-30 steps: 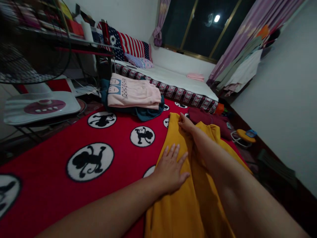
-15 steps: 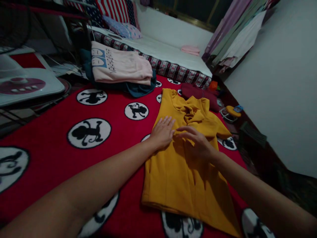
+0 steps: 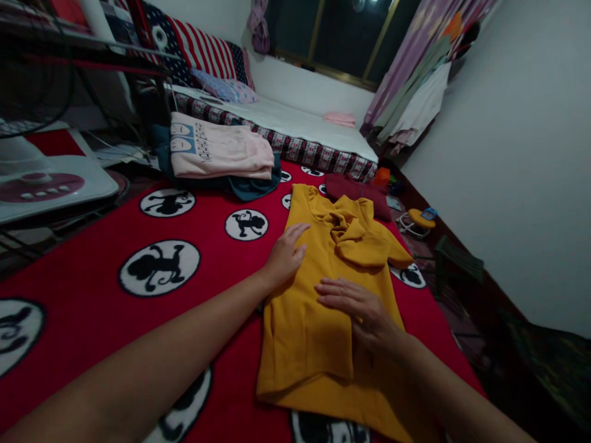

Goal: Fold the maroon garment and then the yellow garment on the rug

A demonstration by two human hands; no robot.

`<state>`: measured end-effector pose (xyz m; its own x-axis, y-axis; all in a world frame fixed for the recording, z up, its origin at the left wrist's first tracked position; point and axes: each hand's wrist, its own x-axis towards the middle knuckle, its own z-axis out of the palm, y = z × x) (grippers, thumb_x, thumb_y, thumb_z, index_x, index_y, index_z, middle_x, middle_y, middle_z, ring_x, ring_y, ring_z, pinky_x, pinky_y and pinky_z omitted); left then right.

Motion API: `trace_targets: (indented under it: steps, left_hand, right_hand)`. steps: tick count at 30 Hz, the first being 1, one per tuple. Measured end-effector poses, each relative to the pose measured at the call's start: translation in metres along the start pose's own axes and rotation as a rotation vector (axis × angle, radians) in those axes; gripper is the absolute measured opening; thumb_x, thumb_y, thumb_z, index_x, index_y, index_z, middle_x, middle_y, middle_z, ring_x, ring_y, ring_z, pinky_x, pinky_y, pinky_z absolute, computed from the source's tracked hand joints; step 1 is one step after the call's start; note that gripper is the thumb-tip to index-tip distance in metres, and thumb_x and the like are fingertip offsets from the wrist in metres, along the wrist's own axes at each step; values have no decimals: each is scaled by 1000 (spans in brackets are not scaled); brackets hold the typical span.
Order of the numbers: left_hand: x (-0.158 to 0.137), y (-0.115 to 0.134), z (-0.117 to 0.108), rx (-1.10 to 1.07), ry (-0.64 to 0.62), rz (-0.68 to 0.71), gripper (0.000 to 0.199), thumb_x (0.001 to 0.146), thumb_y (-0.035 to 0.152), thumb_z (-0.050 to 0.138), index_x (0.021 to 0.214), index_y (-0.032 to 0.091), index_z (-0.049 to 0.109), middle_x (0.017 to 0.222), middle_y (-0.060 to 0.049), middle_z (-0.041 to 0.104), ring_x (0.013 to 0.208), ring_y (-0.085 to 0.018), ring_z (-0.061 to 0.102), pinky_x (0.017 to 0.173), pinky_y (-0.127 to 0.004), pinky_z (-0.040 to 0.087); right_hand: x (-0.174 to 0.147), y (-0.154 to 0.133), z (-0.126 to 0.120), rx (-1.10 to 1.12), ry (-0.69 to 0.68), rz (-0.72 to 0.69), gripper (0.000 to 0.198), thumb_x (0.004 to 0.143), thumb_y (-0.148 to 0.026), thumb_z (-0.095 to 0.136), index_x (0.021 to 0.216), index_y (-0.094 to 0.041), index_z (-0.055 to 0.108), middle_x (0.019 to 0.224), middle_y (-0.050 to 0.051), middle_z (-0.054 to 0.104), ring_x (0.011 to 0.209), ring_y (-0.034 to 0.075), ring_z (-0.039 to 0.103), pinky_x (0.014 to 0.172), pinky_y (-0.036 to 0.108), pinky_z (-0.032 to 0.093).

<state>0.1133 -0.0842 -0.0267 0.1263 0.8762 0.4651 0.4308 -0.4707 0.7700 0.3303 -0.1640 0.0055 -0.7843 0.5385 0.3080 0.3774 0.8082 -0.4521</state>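
My left hand (image 3: 285,257), loosely spread and empty, is over the top (image 3: 323,261), near the blanket's (image 3: 87,277) right edge. My right hand (image 3: 357,307) stretches over the flap (image 3: 311,344), grip hidden. Seemingly I'm folding; light smoothing is called for.

From my end of the feed, I see a dark window (image 3: 341,31) above a pale bed (image 3: 295,117) with a patterned side. A stars-and-stripes cushion (image 3: 207,49) stands at its left end, a bluish pillow (image 3: 226,86) beside it. Hanging clothes (image 3: 422,95) overlap a purple curtain (image 3: 399,58); a fan base (image 3: 46,187) shows at far left.
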Motion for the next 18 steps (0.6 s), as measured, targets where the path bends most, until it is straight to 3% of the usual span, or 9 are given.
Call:
trace_targets:
  steps: [3, 7, 11, 15, 18]
  left_hand:
    - [-9, 9, 1, 277, -187, 39, 59, 86, 22, 50, 143, 13, 37, 151, -14, 32, 140, -24, 29, 115, -41, 27]
    - [-22, 12, 10, 536, -385, 76, 63, 88, 46, 51, 142, 15, 41, 155, -17, 24, 143, -32, 17, 115, -49, 19]
    - [-27, 10, 14, 595, -397, 112, 60, 90, 52, 45, 142, 22, 42, 155, -15, 23, 144, -32, 16, 115, -50, 16]
    - [-26, 9, 13, 595, -385, 115, 59, 90, 52, 45, 142, 23, 42, 156, -13, 22, 144, -31, 17, 115, -50, 15]
    - [-26, 8, 13, 596, -383, 121, 59, 90, 52, 45, 142, 23, 42, 156, -13, 22, 144, -31, 17, 115, -50, 16]
  right_hand:
    - [-10, -1, 9, 0, -10, -18, 35, 89, -16, 49, 122, -28, 58, 124, 6, 64, 122, 21, 54, 102, 42, 44]
    - [-18, 11, 5, -58, 227, 111, 30, 89, -10, 45, 107, -28, 63, 117, 6, 66, 108, 18, 62, 90, 35, 52]
    - [-20, 47, -23, -375, 393, 302, 33, 84, -11, 48, 110, -26, 62, 131, 10, 55, 121, 25, 52, 98, 47, 46]
    - [-21, 85, -44, -595, 394, 599, 54, 71, -23, 67, 123, -21, 55, 145, 14, 39, 132, 33, 39, 105, 52, 38]
    - [-19, 100, -51, -636, 288, 634, 27, 70, -18, 62, 97, -20, 65, 139, 12, 47, 130, 31, 42, 106, 48, 36]
